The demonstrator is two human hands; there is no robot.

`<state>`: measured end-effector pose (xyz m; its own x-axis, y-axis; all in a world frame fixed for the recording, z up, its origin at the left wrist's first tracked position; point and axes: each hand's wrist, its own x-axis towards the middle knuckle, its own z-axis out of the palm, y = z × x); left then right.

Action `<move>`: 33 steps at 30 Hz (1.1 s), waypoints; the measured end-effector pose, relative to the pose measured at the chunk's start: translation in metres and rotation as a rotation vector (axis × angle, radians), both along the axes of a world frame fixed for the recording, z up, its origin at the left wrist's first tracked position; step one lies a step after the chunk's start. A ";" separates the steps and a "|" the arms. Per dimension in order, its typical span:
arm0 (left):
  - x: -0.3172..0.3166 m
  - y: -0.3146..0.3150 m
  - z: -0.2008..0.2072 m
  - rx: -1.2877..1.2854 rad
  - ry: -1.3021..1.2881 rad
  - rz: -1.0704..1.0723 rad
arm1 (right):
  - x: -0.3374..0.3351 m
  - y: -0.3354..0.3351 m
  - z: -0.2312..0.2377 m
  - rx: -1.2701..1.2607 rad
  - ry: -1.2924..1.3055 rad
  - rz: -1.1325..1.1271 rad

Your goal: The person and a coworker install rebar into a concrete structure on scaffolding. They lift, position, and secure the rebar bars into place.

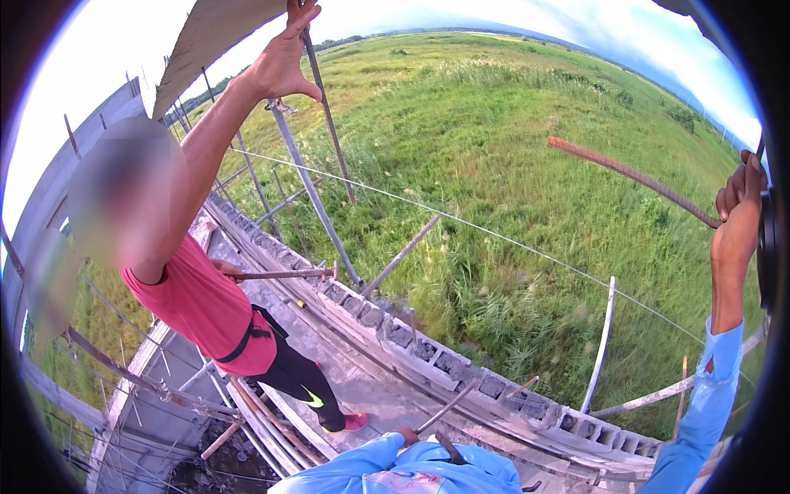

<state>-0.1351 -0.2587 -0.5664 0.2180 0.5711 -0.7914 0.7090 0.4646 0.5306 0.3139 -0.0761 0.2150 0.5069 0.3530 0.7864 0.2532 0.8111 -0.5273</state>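
At the far right my right hand point(741, 191), raised in a blue sleeve, has its fingers curled closed around a rusty steel rebar point(632, 174). The bar juts out to the left over the grass; part of the grip is hidden at the dark rim. Low in the middle, against my blue shirt, my left hand point(406, 436) is closed on a thin grey rod point(447, 407) pointing up and to the right. Its lower end is hidden by the hand and shirt.
A co-worker in a red shirt point(206, 309) stands left, one hand on a raised panel point(210, 41), the other holding a hammer point(288, 273). A hollow-block wall point(424, 350), poles point(309, 185) and a taut string point(494, 236) border the grass. Planks and pipes point(267, 428) lie below.
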 end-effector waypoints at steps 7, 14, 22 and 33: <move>-0.002 -0.013 -0.013 0.122 0.017 -0.290 | -0.008 -0.002 -0.001 0.023 -0.027 -0.062; 0.007 -0.019 -0.024 0.043 0.025 -0.341 | -0.015 -0.008 -0.003 0.051 -0.021 -0.010; 0.021 -0.018 -0.023 -0.094 -0.010 -0.067 | -0.015 -0.010 -0.002 0.048 -0.016 0.049; 0.021 -0.019 -0.026 0.071 0.052 -0.585 | -0.022 -0.012 0.000 0.043 0.002 0.034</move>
